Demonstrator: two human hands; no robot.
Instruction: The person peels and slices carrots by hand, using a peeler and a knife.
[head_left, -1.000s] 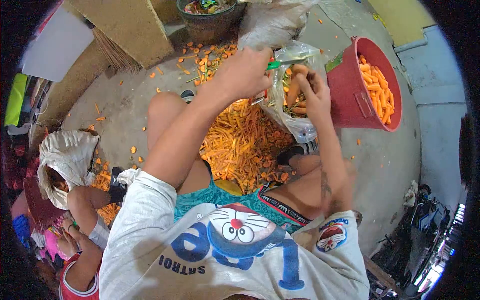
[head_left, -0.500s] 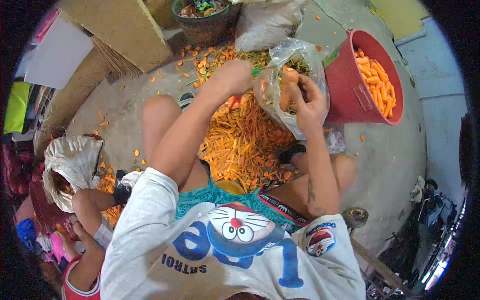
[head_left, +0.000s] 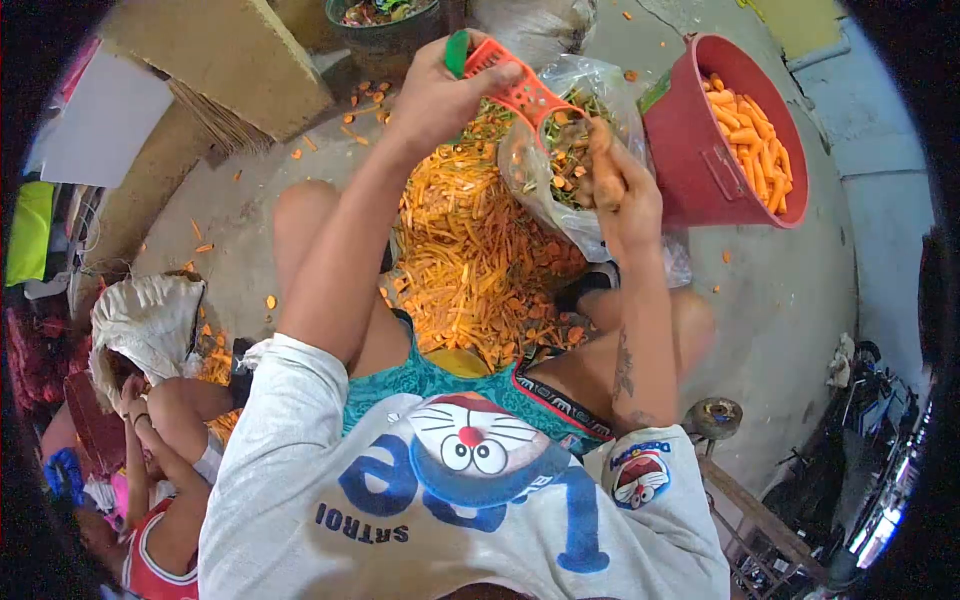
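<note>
My left hand is closed around an orange-red peeler with a perforated body, its thumb pressed along it and a green piece sticking out by the fingers. In my right hand is a carrot, held upright with the fingers wrapped round it. The forked end of the peeler is right at the carrot's upper part. Under both hands stands an open clear plastic bag with carrot ends and green stalks inside. A big heap of carrot peelings lies on the floor between my legs.
A red bucket of peeled carrots tilts at the right. Behind are a dark bin and a whitish sack. Another person sits at lower left near a white sack. A small stool stands at right.
My left hand has moved up and away, bringing the peeler into clear view. My right hand has shifted slightly right with the carrot. The other person's arms have moved.
</note>
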